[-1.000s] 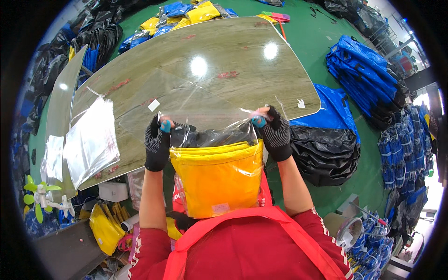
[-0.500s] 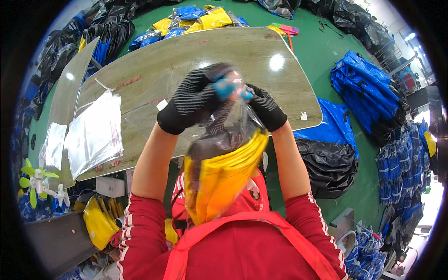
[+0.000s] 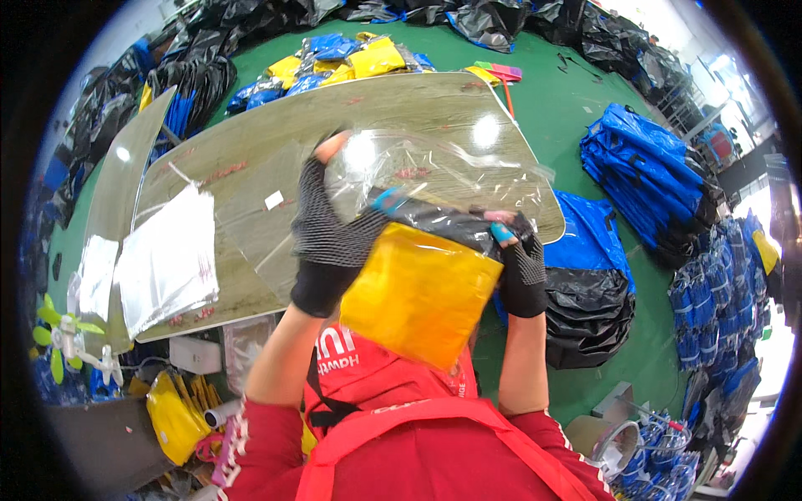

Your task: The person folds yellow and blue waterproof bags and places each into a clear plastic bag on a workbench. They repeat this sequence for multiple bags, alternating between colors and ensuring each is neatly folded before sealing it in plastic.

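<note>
Between my hands is a clear plastic bag (image 3: 434,159) with a folded yellow-and-black piece (image 3: 422,292) inside, apparently of coated fabric. Its black band faces the table and its flat yellow part hangs toward my body. My left hand (image 3: 334,230), in a dark fingerless glove with grey stripes, grips the left edge; the blue-wrapped thumb lies on the black band and one finger points up, blurred. On the right edge, my right hand (image 3: 522,263) closes its fingers and blue-wrapped thumb on the bag near the black band. The loose clear end spreads over the table, away from me.
The wood-patterned table (image 3: 251,159) carries a stack of clear bags (image 3: 171,250) at the left and a small white label (image 3: 273,199). Beyond it lies a pile of yellow and blue packs (image 3: 351,58). Blue-and-black folded goods (image 3: 585,284) lie at the right. A small green fan (image 3: 63,334) is lower left.
My hands have moved apart from their bunched grip at the bag's top to its two sides. The bag has risen and flattened out, and its clear end has opened out over the table.
</note>
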A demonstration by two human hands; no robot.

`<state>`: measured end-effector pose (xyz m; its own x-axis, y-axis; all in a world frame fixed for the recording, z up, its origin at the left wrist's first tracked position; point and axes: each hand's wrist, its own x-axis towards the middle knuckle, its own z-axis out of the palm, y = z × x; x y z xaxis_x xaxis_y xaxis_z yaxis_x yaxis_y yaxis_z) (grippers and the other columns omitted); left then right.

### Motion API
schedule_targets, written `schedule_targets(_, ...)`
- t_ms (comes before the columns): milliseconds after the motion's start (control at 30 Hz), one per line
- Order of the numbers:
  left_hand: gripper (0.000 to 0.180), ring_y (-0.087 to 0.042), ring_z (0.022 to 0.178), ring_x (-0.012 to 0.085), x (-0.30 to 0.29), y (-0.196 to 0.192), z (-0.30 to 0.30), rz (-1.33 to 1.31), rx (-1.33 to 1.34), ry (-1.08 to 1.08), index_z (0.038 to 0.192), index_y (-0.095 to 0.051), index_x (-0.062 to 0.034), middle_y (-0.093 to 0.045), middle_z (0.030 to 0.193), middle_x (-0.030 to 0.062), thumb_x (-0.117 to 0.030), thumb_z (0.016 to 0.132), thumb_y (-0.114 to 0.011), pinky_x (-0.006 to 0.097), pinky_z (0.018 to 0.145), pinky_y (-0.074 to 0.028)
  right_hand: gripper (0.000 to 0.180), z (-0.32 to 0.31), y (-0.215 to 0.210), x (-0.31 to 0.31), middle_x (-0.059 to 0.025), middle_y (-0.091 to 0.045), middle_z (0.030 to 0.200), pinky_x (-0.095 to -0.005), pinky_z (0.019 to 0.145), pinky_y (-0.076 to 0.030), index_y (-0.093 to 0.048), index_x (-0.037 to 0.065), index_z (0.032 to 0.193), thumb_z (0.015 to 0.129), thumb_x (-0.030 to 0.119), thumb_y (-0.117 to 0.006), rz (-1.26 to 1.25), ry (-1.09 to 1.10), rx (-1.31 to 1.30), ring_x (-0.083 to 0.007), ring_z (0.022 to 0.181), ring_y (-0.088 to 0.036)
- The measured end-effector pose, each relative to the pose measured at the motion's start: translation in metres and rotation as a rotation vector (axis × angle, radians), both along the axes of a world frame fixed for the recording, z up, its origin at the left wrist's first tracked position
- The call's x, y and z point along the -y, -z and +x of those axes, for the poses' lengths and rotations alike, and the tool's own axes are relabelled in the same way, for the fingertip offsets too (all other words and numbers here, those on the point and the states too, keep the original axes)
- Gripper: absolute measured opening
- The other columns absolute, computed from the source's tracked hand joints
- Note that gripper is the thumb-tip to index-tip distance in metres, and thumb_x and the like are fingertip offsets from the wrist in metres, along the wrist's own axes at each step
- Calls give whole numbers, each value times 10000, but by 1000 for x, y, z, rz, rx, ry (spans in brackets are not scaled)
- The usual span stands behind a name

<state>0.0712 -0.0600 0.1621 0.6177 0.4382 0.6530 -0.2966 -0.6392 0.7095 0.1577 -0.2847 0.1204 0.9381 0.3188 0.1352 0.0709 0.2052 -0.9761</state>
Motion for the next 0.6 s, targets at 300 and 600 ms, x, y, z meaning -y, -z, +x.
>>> schedule_targets(300, 335, -589, 826, 109, -36, 117, -57, -57, -517, 347, 1089, -689, -20, -669, 885, 49, -309, 948, -596, 264, 762, -471, 179, 15, 72, -34, -24, -665, 800, -253, 625, -466, -693, 31, 922, 931, 200, -634, -106, -146, -428, -89, 686, -569)
schedule_targets(600, 486, -643, 796, 129, -110, 97, -28, -469, -914, 420, 1025, -727, -13, -720, 864, 88, -453, 964, -527, 283, 756, -496, 241, 34, 100, -54, -18, -666, 847, -253, 729, -470, -683, 36, 913, 949, 267, -625, -150, -245, -205, -96, 793, -587)
